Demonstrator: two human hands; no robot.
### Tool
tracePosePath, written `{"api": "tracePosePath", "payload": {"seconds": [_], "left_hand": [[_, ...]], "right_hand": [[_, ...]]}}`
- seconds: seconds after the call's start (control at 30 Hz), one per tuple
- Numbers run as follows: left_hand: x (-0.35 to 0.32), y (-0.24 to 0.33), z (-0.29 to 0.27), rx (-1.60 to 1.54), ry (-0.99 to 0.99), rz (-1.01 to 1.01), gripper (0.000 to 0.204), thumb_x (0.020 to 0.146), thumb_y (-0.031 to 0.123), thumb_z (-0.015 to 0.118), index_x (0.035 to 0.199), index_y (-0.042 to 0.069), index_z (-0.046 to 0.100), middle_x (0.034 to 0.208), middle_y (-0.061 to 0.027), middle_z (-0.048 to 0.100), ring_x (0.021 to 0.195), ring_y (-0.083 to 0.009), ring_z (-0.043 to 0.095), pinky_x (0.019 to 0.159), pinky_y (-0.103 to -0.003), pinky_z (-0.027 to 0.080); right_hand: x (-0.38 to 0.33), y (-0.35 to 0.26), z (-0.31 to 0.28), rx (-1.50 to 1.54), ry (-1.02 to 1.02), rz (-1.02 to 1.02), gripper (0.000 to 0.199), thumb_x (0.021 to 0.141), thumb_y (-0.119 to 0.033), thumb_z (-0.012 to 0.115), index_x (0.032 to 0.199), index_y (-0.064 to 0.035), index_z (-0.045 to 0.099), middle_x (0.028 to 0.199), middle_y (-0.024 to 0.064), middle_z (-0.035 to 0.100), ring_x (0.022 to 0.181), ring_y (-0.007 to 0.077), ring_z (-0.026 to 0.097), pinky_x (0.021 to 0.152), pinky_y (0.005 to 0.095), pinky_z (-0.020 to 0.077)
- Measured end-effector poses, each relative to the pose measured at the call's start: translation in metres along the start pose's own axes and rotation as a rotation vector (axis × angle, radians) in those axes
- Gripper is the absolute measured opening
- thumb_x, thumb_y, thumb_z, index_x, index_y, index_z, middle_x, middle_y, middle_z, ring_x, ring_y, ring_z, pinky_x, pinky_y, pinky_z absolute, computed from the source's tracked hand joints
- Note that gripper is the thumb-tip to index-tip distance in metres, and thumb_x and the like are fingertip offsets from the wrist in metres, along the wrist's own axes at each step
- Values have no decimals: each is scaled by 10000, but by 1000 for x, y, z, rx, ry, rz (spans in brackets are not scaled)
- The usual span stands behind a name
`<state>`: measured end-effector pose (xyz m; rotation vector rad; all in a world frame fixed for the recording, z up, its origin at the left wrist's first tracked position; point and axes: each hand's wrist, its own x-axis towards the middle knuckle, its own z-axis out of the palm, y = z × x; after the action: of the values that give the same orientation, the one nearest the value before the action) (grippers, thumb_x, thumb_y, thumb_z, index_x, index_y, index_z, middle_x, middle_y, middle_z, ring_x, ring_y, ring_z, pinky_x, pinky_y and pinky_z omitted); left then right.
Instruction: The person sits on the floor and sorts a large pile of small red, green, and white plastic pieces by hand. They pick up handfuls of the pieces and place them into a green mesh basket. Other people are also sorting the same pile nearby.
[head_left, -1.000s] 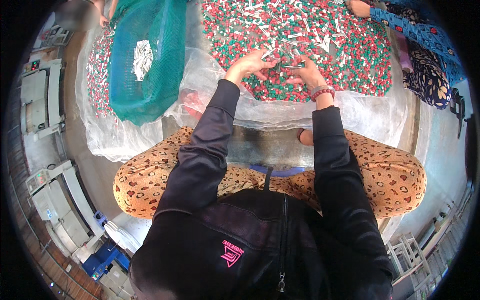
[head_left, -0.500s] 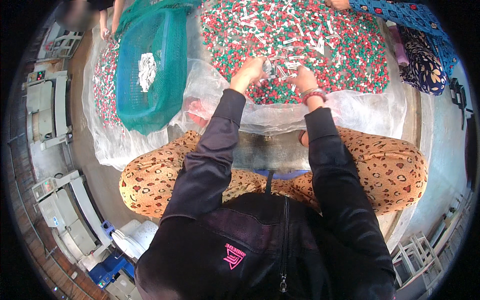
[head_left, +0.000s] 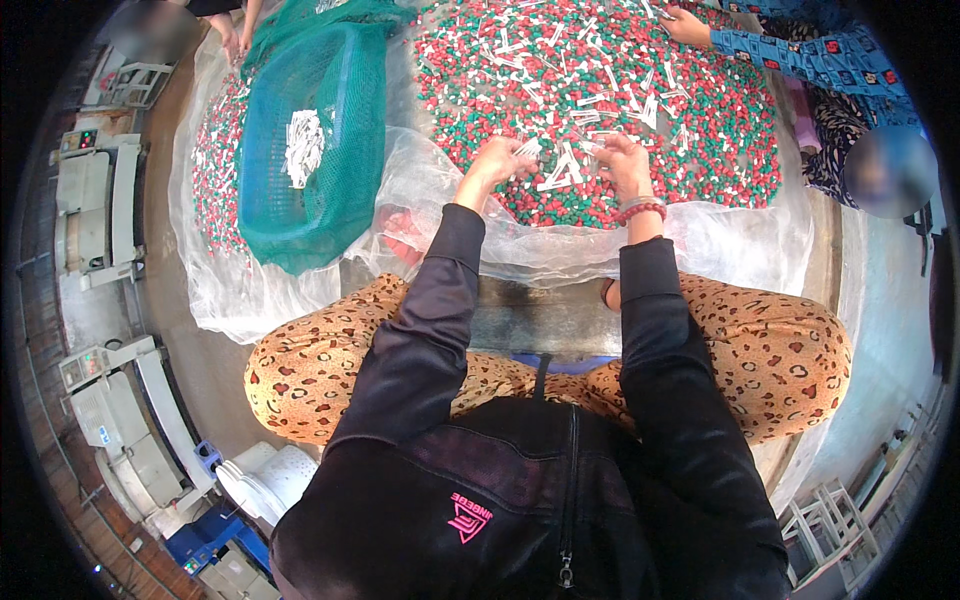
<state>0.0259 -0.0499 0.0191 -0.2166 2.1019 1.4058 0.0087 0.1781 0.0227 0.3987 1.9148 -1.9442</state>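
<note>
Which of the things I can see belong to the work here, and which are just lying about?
Seemingly part of the work:
red, green and white pellets
loose white strips among them
blue basket in green netting, holding a white pile

Seemingly just around:
pale machines at left
white frame, lower right

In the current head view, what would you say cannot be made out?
In the head view, I cannot make out:
the count of white strips in the left hand: overlapping, too small;
whether the right hand pinches a strip: too small;
the underside of the blue basket: hidden by green mesh net;
the rest of the foot: hidden by black sleeve and leopard-print trousers.
</note>
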Motion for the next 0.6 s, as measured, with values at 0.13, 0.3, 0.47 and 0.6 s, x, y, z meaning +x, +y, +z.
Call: {"api": "tracePosePath", "payload": {"seconds": [0.13,0.3,0.47,0.6], "left_hand": [[-17,21,9,-572,-114,141,236,809,119,598,1007,6,537,893,-86,616,770,-155,603,651,-302,507],[-25,20,-2,-437,-31,182,232,729,235,692,810,64,558,743,-24,574,646,-112,556,534,-250,445],[-10,-4,56,651,422,102,662,601,373,743,1054,-21,463,975,-237,575,928,-360,561,767,-412,457],[-9,-10,80,701,477,125,298,751,163,594,925,-55,489,766,-231,599,767,-370,603,639,-467,473]], "right_hand": [[13,8,-13,154,-41,16,281,781,-42,509,1058,-78,484,840,50,591,705,115,570,541,249,462],[18,38,20,88,-136,-111,630,726,-66,622,1279,-26,322,1204,121,451,1099,215,427,920,320,346],[20,45,39,-680,162,-365,567,678,-100,631,1162,-2,352,1052,257,497,925,406,521,788,443,420],[16,40,54,-961,164,-322,493,699,-151,657,1081,-10,379,951,215,532,905,383,539,733,438,437]]}}
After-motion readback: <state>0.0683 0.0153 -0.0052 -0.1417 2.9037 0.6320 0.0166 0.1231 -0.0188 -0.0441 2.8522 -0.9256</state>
